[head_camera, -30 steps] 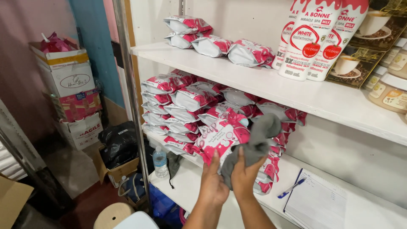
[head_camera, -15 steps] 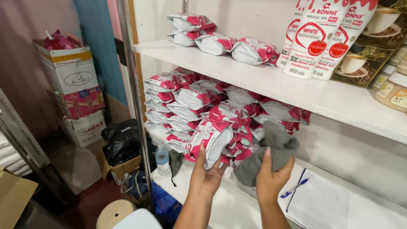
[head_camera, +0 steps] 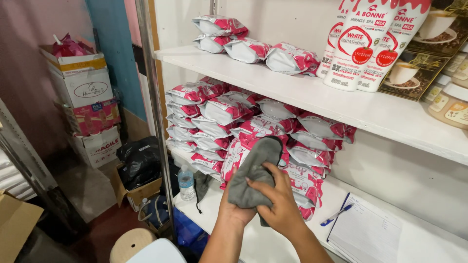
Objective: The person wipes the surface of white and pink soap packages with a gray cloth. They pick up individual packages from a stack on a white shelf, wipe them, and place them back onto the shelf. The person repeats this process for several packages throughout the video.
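Right hand grips grey cloth, pressing it on a pink pouch held from below by left hand, off the lower shelf front edge; a hard wipe could topple the pouch stack behind

Bright, even indoor light, soft shadows under shelves, slight wide-angle edge distortion.

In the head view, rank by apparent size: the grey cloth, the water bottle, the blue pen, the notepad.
1. Notepad, cut off by the frame edge.
2. Grey cloth, partly covered by the right hand.
3. Water bottle, farther away, so unsure.
4. Blue pen.
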